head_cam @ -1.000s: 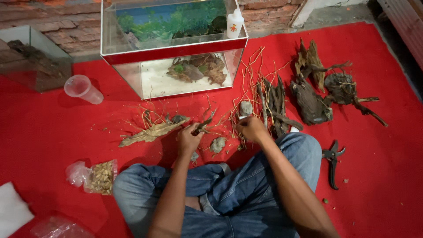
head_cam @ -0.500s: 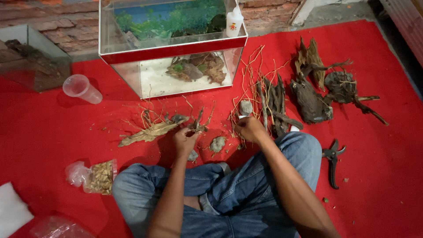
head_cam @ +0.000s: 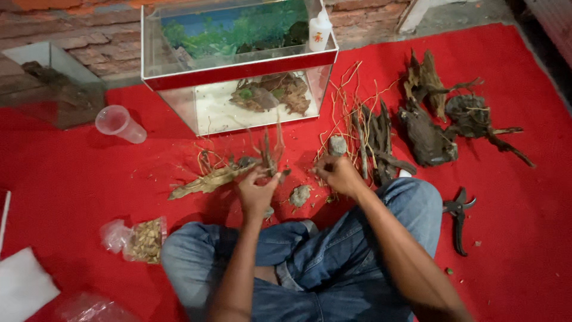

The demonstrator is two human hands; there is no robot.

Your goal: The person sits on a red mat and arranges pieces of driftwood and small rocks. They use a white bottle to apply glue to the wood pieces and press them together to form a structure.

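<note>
I sit cross-legged on a red carpet (head_cam: 71,197). My left hand (head_cam: 256,191) grips a small dark piece of driftwood (head_cam: 269,156) and holds it upright in front of a glass aquarium (head_cam: 238,65). My right hand (head_cam: 336,173) is closed beside it, among thin roots (head_cam: 345,119); whether it pinches something I cannot make out. A grey stone (head_cam: 300,195) lies between my hands. A second stone (head_cam: 337,145) sits just beyond my right hand. A long pale piece of wood (head_cam: 208,180) lies left of my left hand.
Dark driftwood chunks (head_cam: 426,140) lie at the right, with pruning shears (head_cam: 459,217) near my right knee. A plastic cup (head_cam: 119,123) lies on its side at the left. A bag of pellets (head_cam: 140,238) and a white cloth (head_cam: 24,286) sit lower left. A white bottle (head_cam: 320,30) stands on the aquarium.
My left hand has tipped the driftwood piece from slanted to upright. My right hand has shifted slightly but stays near the roots.
</note>
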